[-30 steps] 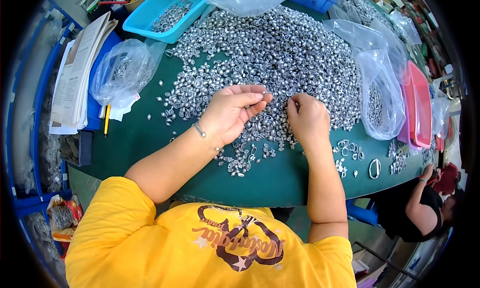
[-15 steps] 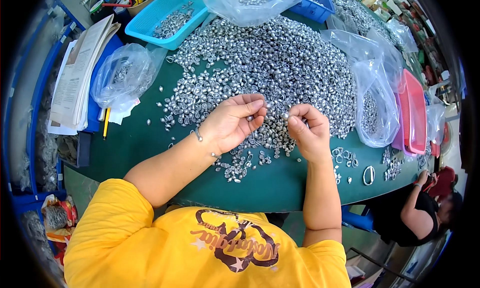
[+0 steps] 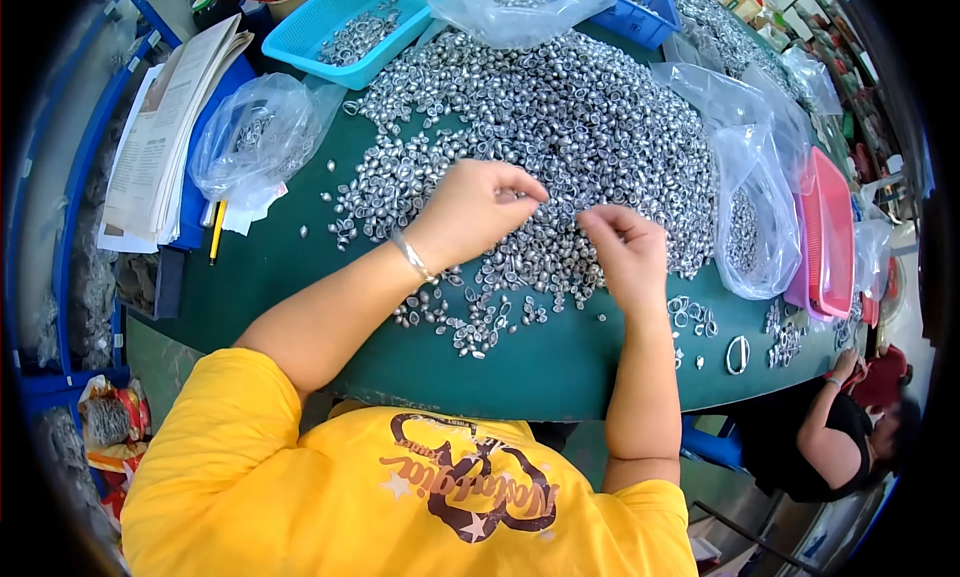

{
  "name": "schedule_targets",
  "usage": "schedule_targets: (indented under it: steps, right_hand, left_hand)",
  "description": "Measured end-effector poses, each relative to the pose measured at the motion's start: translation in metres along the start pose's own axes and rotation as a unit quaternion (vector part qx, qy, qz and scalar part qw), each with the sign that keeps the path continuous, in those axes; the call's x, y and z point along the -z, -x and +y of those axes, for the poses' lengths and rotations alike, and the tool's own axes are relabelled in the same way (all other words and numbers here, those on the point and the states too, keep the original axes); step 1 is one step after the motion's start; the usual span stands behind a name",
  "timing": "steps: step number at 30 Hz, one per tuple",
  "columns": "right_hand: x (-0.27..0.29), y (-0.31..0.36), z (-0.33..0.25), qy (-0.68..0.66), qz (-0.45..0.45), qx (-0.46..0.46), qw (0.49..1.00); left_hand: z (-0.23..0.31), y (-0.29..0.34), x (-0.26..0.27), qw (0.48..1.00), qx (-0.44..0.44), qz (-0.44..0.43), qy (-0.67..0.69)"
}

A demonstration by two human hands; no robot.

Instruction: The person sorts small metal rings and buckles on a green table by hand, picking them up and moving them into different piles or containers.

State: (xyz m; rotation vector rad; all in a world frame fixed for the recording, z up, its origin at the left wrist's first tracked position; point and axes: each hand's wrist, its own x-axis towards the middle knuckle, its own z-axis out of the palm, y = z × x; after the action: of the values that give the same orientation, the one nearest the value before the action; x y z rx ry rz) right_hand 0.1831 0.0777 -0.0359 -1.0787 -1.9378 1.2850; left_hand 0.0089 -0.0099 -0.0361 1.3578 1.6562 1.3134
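Observation:
A broad heap of small silver metal pieces (image 3: 600,117), some rounded like beads and some ring-like, covers the green table. Over its near part is my left hand (image 3: 480,212), palm turned down, a metal bangle (image 3: 413,257) on its wrist. Its thumb and fingers are drawn together at the tips; anything between them is too small to see. A short gap to the right, my right hand (image 3: 630,252) has thumb and forefinger bent close in a pinch. What it holds, if anything, cannot be made out. Loose pieces (image 3: 475,327) lie below my left hand.
A light-blue basket (image 3: 355,72) of pieces stands at the far left, near a clear bag (image 3: 262,142) and papers (image 3: 165,142). Clear bags (image 3: 755,227) and a pink basket (image 3: 830,232) are on the right. A silver oval ring (image 3: 737,355) lies near the edge. Another person (image 3: 835,432) sits at right.
My left hand has turned from palm up to palm down and shifted slightly. My right hand has moved a little right, away from the left one. The whole view has shifted slightly.

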Motion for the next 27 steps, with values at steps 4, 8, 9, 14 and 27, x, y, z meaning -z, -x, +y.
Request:
schedule_targets:
  steps: [4,8,9,14,27]
  right_hand:
    - [-0.02,0.003,0.005,0.289,0.005,0.174,0.941]
    - [-0.029,0.004,0.006,0.363,0.037,0.179,0.914]
    - [-0.031,0.004,0.006,0.377,0.045,0.181,0.907]
    - [-0.034,0.002,0.01,0.351,0.063,0.222,0.907]
    - [-0.034,0.0,0.01,0.317,0.02,0.231,0.92]
  left_hand:
    - [-0.014,-0.007,-0.015,0.937,-0.153,-0.044,-0.312]
    - [-0.015,-0.013,-0.02,0.926,-0.144,-0.052,-0.345]
    - [-0.016,-0.013,-0.019,0.927,-0.148,-0.05,-0.342]
    - [-0.016,-0.003,-0.012,0.979,-0.103,-0.027,-0.173]
    - [-0.001,0.095,-0.003,0.745,0.328,-0.045,0.579]
